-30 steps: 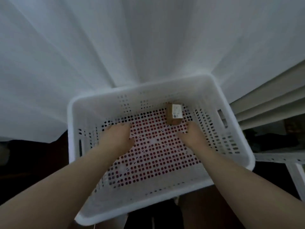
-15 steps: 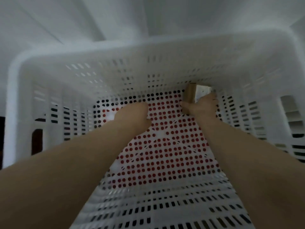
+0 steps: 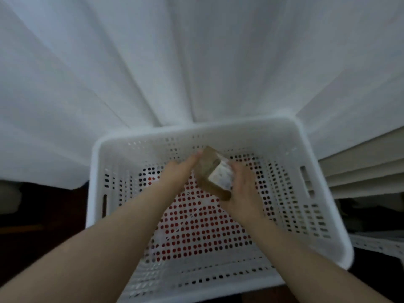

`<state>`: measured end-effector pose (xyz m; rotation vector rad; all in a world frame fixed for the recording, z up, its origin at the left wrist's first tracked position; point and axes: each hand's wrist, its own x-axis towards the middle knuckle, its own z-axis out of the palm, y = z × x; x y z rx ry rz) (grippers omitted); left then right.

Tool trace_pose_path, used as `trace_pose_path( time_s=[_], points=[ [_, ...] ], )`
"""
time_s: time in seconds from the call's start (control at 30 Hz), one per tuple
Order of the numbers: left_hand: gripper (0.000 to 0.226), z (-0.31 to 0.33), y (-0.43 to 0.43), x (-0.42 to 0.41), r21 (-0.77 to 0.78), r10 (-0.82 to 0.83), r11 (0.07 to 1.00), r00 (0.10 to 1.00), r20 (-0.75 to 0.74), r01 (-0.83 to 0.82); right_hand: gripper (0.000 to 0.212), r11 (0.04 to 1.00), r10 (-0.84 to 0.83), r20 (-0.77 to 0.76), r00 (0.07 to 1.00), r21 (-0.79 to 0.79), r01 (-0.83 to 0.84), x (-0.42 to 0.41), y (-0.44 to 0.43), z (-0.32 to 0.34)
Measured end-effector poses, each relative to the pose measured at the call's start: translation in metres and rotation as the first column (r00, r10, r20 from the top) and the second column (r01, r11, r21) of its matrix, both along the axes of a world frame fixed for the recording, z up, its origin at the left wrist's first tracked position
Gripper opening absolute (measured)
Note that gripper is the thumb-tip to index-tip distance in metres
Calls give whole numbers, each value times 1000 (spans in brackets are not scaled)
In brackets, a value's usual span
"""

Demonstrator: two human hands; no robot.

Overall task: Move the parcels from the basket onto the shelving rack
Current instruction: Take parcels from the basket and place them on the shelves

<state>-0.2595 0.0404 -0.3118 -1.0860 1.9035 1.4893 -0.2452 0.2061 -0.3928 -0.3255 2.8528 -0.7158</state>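
A small brown cardboard parcel [image 3: 213, 173] with a white label is lifted above the floor of the white perforated basket [image 3: 258, 127]. It is tilted and blurred by motion. My right hand [image 3: 243, 189] holds its right and lower side with fingers wrapped around it. My left hand [image 3: 179, 171] presses its left side with straight fingers. No other parcel shows in the basket.
A white draped cloth [image 3: 153, 73] fills the space behind the basket. White shelf boards [image 3: 360, 162] run along the right edge, with a perforated white rack rail [image 3: 376, 243] below them. Dark floor lies to the left.
My right hand closed on the parcel at the far wall and both hands raised it off the basket floor. The camera pulled back from the basket.
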Motion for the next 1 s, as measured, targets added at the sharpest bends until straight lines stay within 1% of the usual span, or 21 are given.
trace_pose_path(
  time_s=[0.03,0.1,0.13,0.17,0.2,0.27,0.3,0.4,0.43,0.47,0.5,0.6,0.63,0.67,0.7,0.73,0.77,0.8,0.87,0.93,1.0],
  points=[
    [73,23,-2,5,54,31,998,1000,-4,-30,88,997,64,-88,994,-42,-68,8,2,13],
    [93,59,-3,17,137,-20,990,1000,18,17,94,983,176,-247,953,-10,-184,23,7,48],
    [96,77,-5,23,154,-63,986,998,19,59,95,979,199,-315,928,14,-205,28,8,76],
    [90,92,-5,27,184,-78,980,997,6,75,96,977,208,-384,900,38,-210,35,10,103],
    [76,107,-5,29,226,-94,970,996,1,92,97,974,221,-417,881,53,-219,41,12,127],
    [54,135,-1,40,297,-129,946,991,-23,130,100,973,232,-435,870,103,-207,62,16,171],
    [49,150,3,46,352,-152,923,988,-32,154,100,976,211,-446,870,138,-167,73,17,192],
    [35,188,12,67,520,-227,815,967,-119,256,84,1000,-15,-482,876,-2,16,107,23,243],
    [33,200,14,75,547,-249,785,957,-149,290,87,998,-28,-502,864,27,48,121,24,257],
    [34,212,15,83,547,-264,770,945,-195,328,94,995,-4,-527,850,81,54,134,27,266],
    [37,223,16,88,533,-282,758,926,-252,376,98,996,-10,-514,858,72,55,148,30,274],
    [48,258,21,97,503,-326,695,849,-415,513,87,982,-181,-423,888,-130,138,187,38,307],
    [51,270,25,101,501,-336,668,824,-457,550,83,949,-283,-369,885,-242,203,199,39,320],
    [55,282,29,106,499,-340,647,804,-488,576,78,886,-400,-315,861,-374,275,210,40,333],
    [61,293,34,113,499,-341,632,791,-509,593,69,776,-526,-219,822,-521,357,219,40,349],
    [66,302,40,120,498,-346,617,778,-524,610,61,634,-620,-106,777,-652,416,228,40,366],
    [69,310,45,128,493,-360,598,761,-540,632,58,500,-681,-5,732,-734,460,233,42,380],
    [71,318,51,137,477,-387,571,732,-561,668,60,408,-714,68,697,-768,494,239,46,393],
    [69,336,64,154,423,-455,501,646,-613,755,68,281,-752,157,640,-803,526,251,60,414],
    [68,355,80,171,362,-507,441,560,-655,822,73,200,-760,205,617,-829,522,269,80,431],
    [70,372,97,193,328,-542,381,496,-678,864,67,172,-768,225,599,-829,532,295,99,447]
  ],
)
